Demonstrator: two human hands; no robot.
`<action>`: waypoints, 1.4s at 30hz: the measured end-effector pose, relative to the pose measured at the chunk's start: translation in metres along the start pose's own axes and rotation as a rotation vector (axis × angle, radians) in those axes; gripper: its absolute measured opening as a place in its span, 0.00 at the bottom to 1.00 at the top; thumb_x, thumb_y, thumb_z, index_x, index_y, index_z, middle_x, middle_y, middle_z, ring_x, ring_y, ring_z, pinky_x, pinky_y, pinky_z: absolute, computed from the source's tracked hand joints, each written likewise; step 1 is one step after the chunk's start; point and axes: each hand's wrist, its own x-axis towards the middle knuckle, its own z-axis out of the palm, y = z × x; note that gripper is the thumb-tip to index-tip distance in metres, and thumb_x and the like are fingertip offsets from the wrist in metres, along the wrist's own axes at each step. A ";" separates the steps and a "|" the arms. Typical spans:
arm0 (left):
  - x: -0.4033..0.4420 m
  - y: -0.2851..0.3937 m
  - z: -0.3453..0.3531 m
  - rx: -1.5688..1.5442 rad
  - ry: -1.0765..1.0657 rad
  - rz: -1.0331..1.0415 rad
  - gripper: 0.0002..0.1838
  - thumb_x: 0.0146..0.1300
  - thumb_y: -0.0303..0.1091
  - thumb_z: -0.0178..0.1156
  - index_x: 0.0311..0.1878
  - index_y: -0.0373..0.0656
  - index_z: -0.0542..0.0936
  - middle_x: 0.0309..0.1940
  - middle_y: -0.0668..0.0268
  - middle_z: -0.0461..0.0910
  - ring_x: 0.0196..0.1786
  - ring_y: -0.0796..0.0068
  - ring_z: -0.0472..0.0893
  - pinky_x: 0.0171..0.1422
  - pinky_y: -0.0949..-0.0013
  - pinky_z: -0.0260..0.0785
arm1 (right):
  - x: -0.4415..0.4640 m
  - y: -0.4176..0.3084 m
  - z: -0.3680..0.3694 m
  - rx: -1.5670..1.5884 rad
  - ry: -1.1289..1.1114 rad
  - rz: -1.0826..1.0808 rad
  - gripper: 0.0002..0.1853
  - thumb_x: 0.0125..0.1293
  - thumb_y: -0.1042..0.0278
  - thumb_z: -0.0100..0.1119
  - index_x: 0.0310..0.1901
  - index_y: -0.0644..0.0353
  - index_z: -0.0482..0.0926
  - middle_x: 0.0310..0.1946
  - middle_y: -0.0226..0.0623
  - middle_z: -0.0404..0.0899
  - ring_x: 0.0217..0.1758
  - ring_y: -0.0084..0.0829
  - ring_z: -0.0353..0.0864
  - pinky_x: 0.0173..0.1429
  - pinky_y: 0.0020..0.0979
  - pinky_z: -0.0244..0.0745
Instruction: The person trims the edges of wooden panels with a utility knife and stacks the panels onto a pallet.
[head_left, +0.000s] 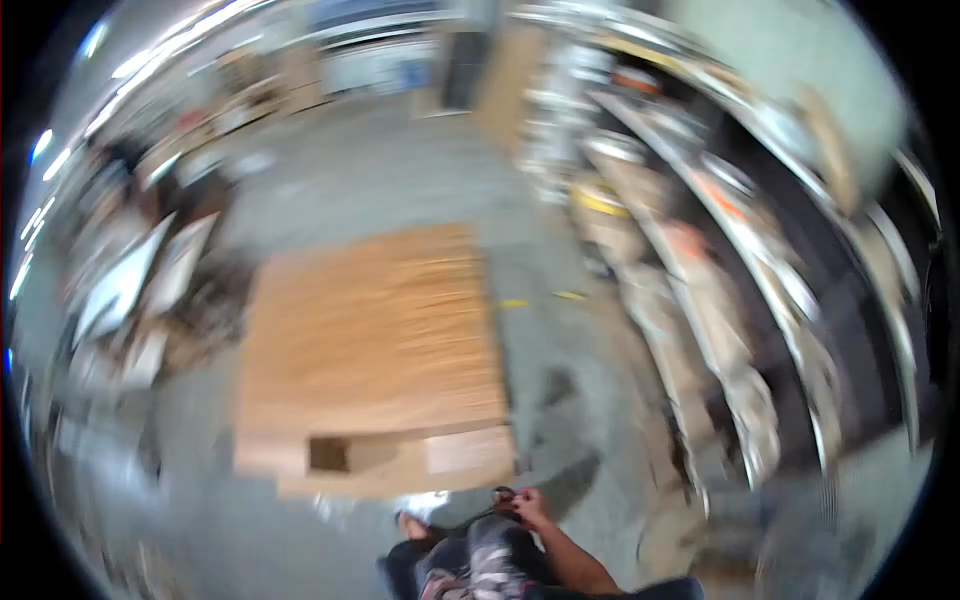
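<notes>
My right hand (531, 507) is low in the view, in front of my right leg. Its fingers are closed at a small dark and reddish thing (505, 495), too blurred to name. Left of it, a small patch of skin (411, 526) shows by my dark trousers; it may be my left hand, with no fingers distinct. Ahead of both lies a large brown cardboard sheet (375, 335) with a rippled surface. Along its near edge are a dark rectangular patch (328, 454) and a pale label-like patch (468, 450).
On the right, long shelving (720, 330) carries several wrapped items. Pale panels (140, 280) and clutter stand on the left. Grey floor (390, 170) extends beyond the cardboard, with yellow marks (513, 303) beside it. Brown boards (512, 85) stand upright at the back.
</notes>
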 end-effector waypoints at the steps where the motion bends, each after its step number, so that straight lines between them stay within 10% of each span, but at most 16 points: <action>1: -0.012 -0.026 0.027 -0.040 0.033 -0.040 0.27 0.72 0.50 0.61 0.66 0.44 0.74 0.52 0.60 0.81 0.54 0.65 0.81 0.49 0.58 0.80 | 0.006 -0.037 -0.005 0.255 -0.137 0.023 0.19 0.65 0.69 0.66 0.57 0.55 0.76 0.37 0.41 0.82 0.42 0.38 0.85 0.42 0.38 0.82; 2: -0.021 -0.056 0.061 -0.073 0.068 -0.077 0.27 0.72 0.50 0.61 0.66 0.43 0.74 0.52 0.60 0.81 0.54 0.65 0.81 0.49 0.58 0.80 | 0.002 -0.071 -0.016 0.206 -0.098 0.093 0.12 0.65 0.74 0.65 0.46 0.52 0.75 0.22 0.25 0.70 0.20 0.24 0.73 0.20 0.30 0.67; 11: -0.027 -0.155 0.350 -0.515 0.465 -0.336 0.26 0.70 0.47 0.61 0.64 0.41 0.75 0.50 0.57 0.83 0.55 0.62 0.82 0.53 0.56 0.79 | 0.117 -0.184 0.076 -0.386 -0.874 -0.220 0.10 0.68 0.75 0.64 0.48 0.54 0.78 0.31 0.32 0.81 0.25 0.27 0.81 0.28 0.30 0.78; 15: -0.008 -0.163 0.403 -0.734 0.600 -0.339 0.25 0.69 0.45 0.61 0.63 0.40 0.76 0.49 0.55 0.83 0.55 0.61 0.83 0.55 0.56 0.79 | -0.063 -0.334 0.184 -0.416 -1.286 -0.414 0.09 0.64 0.72 0.72 0.33 0.57 0.78 0.21 0.27 0.77 0.23 0.20 0.75 0.32 0.25 0.73; 21: 0.013 -0.211 0.439 -0.981 0.683 -0.360 0.25 0.67 0.43 0.61 0.62 0.38 0.77 0.48 0.53 0.85 0.56 0.59 0.83 0.58 0.55 0.78 | -0.348 -0.401 0.201 -0.735 -2.081 -0.117 0.12 0.69 0.67 0.71 0.50 0.57 0.81 0.34 0.26 0.82 0.40 0.18 0.83 0.37 0.23 0.77; 23: 0.017 -0.238 0.455 -1.058 0.706 -0.372 0.24 0.67 0.42 0.62 0.61 0.38 0.77 0.48 0.52 0.85 0.56 0.59 0.84 0.59 0.54 0.78 | -0.399 -0.356 0.210 -0.629 -2.306 -0.075 0.14 0.71 0.64 0.69 0.50 0.62 0.79 0.37 0.33 0.85 0.40 0.20 0.84 0.44 0.24 0.78; 31: -0.066 -0.303 0.407 -1.098 1.079 -0.622 0.19 0.70 0.36 0.61 0.61 0.40 0.76 0.51 0.53 0.84 0.56 0.65 0.84 0.55 0.62 0.80 | -0.531 -0.168 0.277 -0.908 -1.767 0.042 0.18 0.74 0.64 0.66 0.56 0.63 0.71 0.41 0.36 0.85 0.38 0.24 0.84 0.42 0.29 0.81; 35: -0.148 -0.271 0.377 -1.516 1.654 0.007 0.23 0.75 0.36 0.59 0.69 0.39 0.71 0.60 0.58 0.83 0.60 0.68 0.83 0.57 0.64 0.79 | -0.583 -0.132 0.322 -0.990 -1.898 0.204 0.16 0.75 0.77 0.52 0.61 0.59 0.69 0.52 0.41 0.85 0.47 0.31 0.86 0.50 0.35 0.84; 42: -0.173 -0.125 0.424 -1.890 1.963 0.271 0.25 0.74 0.30 0.63 0.71 0.35 0.70 0.60 0.55 0.82 0.62 0.71 0.81 0.67 0.66 0.73 | -0.634 -0.041 0.282 -1.597 -2.234 0.184 0.11 0.78 0.75 0.55 0.59 0.59 0.73 0.44 0.28 0.83 0.46 0.21 0.82 0.48 0.27 0.82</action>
